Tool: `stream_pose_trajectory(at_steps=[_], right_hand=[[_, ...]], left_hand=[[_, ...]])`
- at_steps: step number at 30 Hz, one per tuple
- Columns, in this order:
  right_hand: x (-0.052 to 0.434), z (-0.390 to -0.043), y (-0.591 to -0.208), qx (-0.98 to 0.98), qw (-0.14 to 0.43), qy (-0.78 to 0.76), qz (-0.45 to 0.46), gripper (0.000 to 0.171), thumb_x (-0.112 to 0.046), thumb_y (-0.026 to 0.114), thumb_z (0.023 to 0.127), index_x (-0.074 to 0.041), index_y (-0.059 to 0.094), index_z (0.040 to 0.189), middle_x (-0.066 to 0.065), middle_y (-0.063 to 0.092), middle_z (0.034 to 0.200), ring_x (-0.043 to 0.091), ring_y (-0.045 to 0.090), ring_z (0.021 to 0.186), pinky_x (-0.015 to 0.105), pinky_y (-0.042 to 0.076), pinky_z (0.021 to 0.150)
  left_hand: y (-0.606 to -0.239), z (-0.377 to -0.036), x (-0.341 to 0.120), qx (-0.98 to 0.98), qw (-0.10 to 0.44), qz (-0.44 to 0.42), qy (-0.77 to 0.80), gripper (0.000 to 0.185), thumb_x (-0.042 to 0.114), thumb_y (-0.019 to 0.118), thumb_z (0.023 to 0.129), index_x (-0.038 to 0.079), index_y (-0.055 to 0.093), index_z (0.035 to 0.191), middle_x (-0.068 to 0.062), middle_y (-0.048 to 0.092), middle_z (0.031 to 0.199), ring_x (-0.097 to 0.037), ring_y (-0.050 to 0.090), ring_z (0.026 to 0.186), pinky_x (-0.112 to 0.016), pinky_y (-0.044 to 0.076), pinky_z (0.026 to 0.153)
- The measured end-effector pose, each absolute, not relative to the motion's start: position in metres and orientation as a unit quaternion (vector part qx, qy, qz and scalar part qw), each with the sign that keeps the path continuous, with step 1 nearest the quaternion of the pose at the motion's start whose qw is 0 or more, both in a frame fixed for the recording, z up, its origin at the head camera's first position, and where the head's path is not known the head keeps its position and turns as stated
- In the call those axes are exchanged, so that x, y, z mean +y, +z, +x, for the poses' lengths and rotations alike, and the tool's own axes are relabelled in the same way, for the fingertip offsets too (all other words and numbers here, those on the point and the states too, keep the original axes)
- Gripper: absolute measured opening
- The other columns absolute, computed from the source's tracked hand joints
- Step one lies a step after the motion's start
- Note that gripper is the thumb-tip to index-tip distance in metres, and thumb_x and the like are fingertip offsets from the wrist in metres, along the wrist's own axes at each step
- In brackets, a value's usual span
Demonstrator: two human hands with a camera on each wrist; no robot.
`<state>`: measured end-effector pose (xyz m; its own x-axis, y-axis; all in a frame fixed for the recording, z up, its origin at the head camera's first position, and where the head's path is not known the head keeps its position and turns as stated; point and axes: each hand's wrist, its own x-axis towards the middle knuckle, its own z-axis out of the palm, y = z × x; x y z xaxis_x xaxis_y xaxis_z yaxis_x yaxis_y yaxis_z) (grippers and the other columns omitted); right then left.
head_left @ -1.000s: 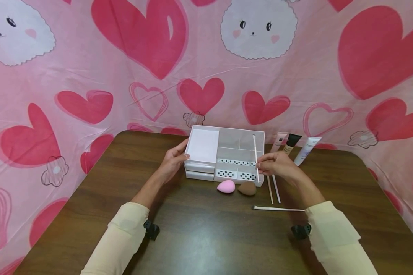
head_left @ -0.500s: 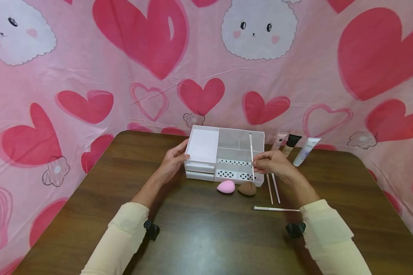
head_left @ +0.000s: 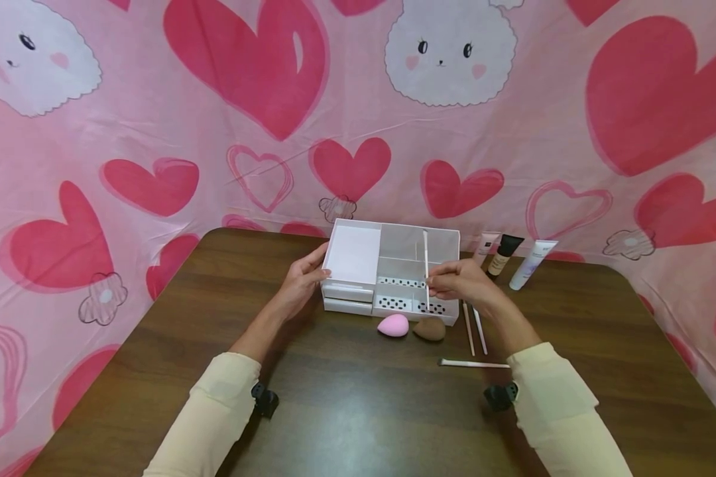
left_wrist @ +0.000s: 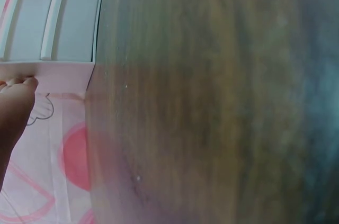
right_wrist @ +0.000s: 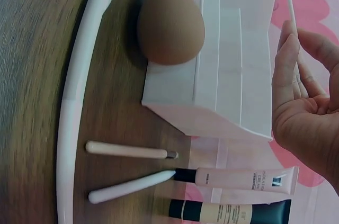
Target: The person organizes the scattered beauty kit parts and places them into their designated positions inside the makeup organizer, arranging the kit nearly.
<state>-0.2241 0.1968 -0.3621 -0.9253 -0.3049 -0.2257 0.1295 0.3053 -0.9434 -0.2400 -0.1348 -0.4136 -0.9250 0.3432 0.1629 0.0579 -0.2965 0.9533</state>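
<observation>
A white organiser box (head_left: 351,255) with open compartments and dotted drawers stands at the table's far middle. My left hand (head_left: 317,262) holds its left end, with the thumb on the top edge; the left wrist view shows a finger (left_wrist: 16,97) against the box (left_wrist: 53,17). My right hand (head_left: 434,283) pinches a thin white stick-like brush (head_left: 425,255) upright over the box's right compartments. In the right wrist view the brush (right_wrist: 293,15) rises past the fingers (right_wrist: 288,60), beside the box (right_wrist: 233,49).
In front of the box lie a pink sponge (head_left: 392,324) and a brown sponge (head_left: 429,328). Two thin brushes (head_left: 474,324) and a long white brush (head_left: 474,363) lie to the right. Three tubes (head_left: 504,253) stand against the heart-printed backdrop. The wooden table (head_left: 346,411) reaches toward me.
My right hand has carried the thin brush leftward, from the box's right edge to over its right compartments. The left hand has stayed on the box.
</observation>
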Motion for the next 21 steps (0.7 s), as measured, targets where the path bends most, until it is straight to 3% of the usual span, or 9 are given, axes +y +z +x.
stream_pose_trajectory(at_steps=[15,21], right_hand=[[0.178,-0.229,-0.362,0.78,0.162,-0.602,-0.054,0.046,-0.01,0.062,0.091,0.019,0.052,0.125,-0.009,0.07,0.077,0.0,0.068,0.071,0.018,0.057,0.069],[0.172,-0.231,-0.362,0.767,0.168,-0.617,-0.048,0.046,-0.008,0.062,0.091,0.021,0.05,0.125,-0.009,0.07,0.074,0.0,0.067,0.069,0.017,0.057,0.067]], left_hand=[[-0.411,-0.239,-0.134,0.583,0.094,0.174,0.788,0.065,-0.012,0.039,0.093,-0.007,0.014,0.153,-0.017,0.011,0.165,-0.031,0.015,0.149,-0.007,0.042,0.097],[-0.412,-0.239,-0.134,0.591,0.094,0.17,0.783,0.065,-0.011,0.039,0.093,-0.006,0.014,0.153,-0.015,0.012,0.165,-0.028,0.014,0.151,-0.013,0.037,0.108]])
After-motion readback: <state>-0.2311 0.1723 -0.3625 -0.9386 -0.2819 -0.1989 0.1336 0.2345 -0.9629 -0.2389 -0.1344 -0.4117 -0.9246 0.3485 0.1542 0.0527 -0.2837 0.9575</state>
